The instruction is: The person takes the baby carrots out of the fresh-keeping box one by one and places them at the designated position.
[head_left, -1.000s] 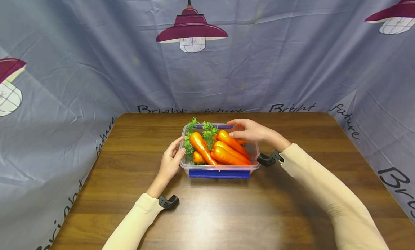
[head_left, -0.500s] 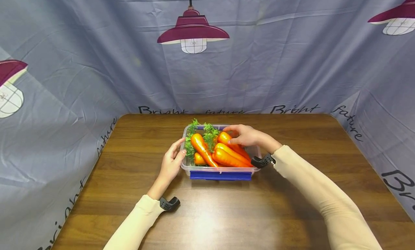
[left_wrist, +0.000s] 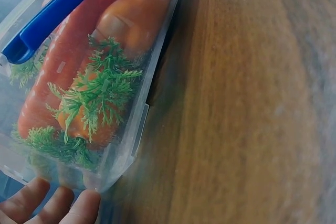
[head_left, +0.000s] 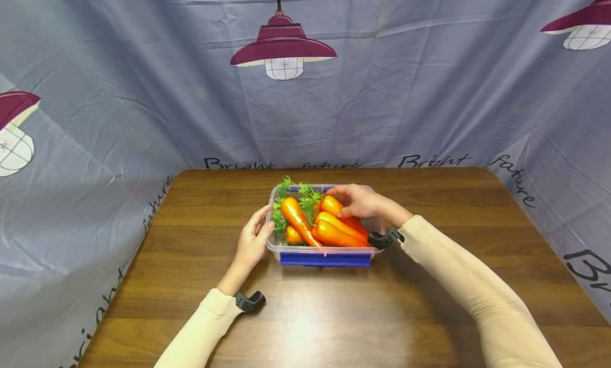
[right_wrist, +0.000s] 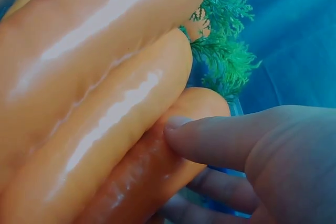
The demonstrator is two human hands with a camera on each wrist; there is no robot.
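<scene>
A clear plastic box (head_left: 377, 249) with blue latches (head_left: 324, 259) holds several orange carrots, some with green leafy tops (head_left: 310, 198). My left hand (head_left: 251, 238) rests against the box's left side. In the left wrist view its fingertips (left_wrist: 84, 205) lie at the outer wall, below the leaves. My right hand (head_left: 365, 201) reaches over the box's back right part and pinches the rearmost carrot (head_left: 330, 204) near its thick end. In the right wrist view the thumb (right_wrist: 205, 137) lies on that carrot, its fingers partly hidden behind. Two plump carrots (right_wrist: 121, 124) lie alongside.
The box stands on a brown wooden table (head_left: 305, 315), toward its far edge. A grey-blue curtain (head_left: 410, 92) printed with lamps and lettering hangs behind and at both sides. Each wrist wears a black band (head_left: 250, 301).
My right hand has moved left and down over the box, from above its back right corner onto the rear carrot, and now grips it. The left hand stays at the box's side.
</scene>
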